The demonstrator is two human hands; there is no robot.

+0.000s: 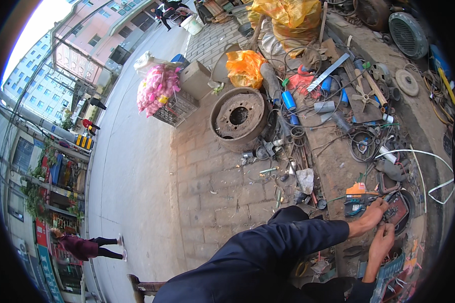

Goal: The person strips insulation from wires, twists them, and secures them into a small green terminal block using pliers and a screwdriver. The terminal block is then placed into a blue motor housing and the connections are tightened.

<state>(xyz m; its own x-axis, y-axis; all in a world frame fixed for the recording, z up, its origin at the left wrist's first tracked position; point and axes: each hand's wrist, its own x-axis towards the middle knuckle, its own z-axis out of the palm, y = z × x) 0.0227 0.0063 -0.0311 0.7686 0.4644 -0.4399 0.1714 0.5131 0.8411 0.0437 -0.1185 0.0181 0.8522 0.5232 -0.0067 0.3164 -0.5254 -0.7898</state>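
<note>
At the lower right my left hand (372, 216) reaches in from a dark blue sleeve, its fingers curled together at the near edge of a round dark pan (412, 207). In the pan lies a reddish-brown rectangular piece (397, 209) with small dark bits around it. Just below, my right hand (381, 245) has its fingers drawn together at the same edge. What either hand pinches is too small to make out. Beside my left hand sit an orange-and-white box (356, 189) and a teal-and-black object (355, 206).
A rusty wheel rim (238, 116) lies on the brick paving. Beyond it stand a crate (176, 108) with a pink net bag and an orange plastic bag (245, 68). Blue cylinders, cables and a metal strip (328, 71) clutter the ground. A person (83, 247) walks along the road.
</note>
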